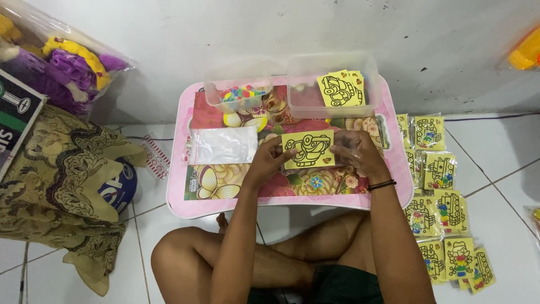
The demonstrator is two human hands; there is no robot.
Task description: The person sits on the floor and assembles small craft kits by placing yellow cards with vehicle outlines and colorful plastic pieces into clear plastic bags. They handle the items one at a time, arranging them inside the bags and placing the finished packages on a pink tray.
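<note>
I hold a yellow card [308, 149] with a black outline drawing over the small pink floral table [185, 191]. My left hand [267, 160] grips its left edge. Its right edge is held by my right hand [357, 155], which also seems to pinch a clear plastic sleeve. A flat stack of clear plastic bags [223, 145] lies on the table just left of my left hand. At the table's back stand two clear plastic tubs: the left tub [239, 97] holds small coloured pieces, the right tub [332, 84] holds more yellow cards [340, 89].
Several packed yellow cards in clear sleeves [441, 197] lie on the white tile floor right of the table. A patterned cloth [62, 174] and a bag of plush toys [56, 62] sit at the left. A white wall is behind the table. My crossed legs are under the table's front edge.
</note>
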